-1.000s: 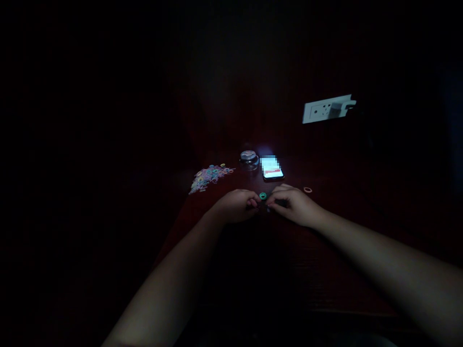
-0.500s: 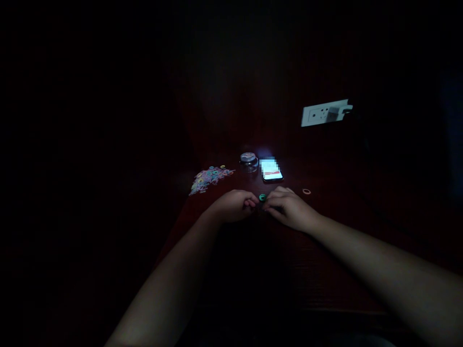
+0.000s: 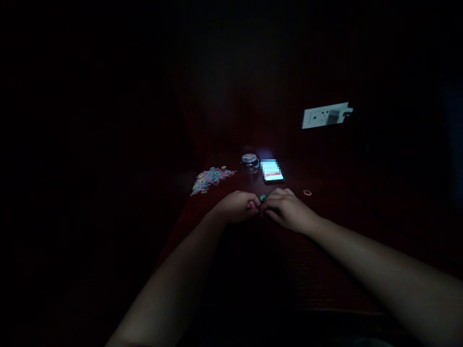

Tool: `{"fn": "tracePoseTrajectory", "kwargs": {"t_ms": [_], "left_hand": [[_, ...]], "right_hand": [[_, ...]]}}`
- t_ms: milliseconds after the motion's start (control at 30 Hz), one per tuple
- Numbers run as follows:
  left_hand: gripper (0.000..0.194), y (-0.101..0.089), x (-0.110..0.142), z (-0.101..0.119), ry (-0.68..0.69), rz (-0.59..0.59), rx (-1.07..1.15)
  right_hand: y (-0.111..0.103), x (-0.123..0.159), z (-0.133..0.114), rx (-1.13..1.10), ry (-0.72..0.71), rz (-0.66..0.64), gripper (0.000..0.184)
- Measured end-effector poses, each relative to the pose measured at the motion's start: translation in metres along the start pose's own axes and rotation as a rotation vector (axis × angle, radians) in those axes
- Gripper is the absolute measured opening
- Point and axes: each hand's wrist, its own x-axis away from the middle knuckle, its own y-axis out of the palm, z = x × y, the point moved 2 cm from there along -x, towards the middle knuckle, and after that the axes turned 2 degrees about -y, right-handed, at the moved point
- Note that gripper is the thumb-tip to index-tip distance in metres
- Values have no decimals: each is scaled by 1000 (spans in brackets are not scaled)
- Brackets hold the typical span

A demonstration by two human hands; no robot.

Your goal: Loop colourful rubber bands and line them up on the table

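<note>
Near the middle of the dark bench [image 3: 325,250], the left hand [image 3: 237,206] and right hand [image 3: 285,208] have drawn together; their fingers now pinch the green ring [image 3: 263,197], half-hiding it, before the lit phone [image 3: 272,171].

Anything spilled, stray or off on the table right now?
One orange ring lies alone right of the right hand, far from the loose heap of coloured rings spread left of the left hand. The scene is very dark; only the phone glows.
</note>
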Motion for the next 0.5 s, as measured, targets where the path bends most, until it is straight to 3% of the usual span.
{"fn": "tracePoseTrajectory", "kwargs": {"t_ms": [233,500], "left_hand": [[28,4,-1,-4,-9,-10,81],[35,7,-1,-3,12,-41,224]], "right_hand": [[-2,3,3,-18,-1,-7,18],[1,4,1,-26,-3,-62,32]]}}
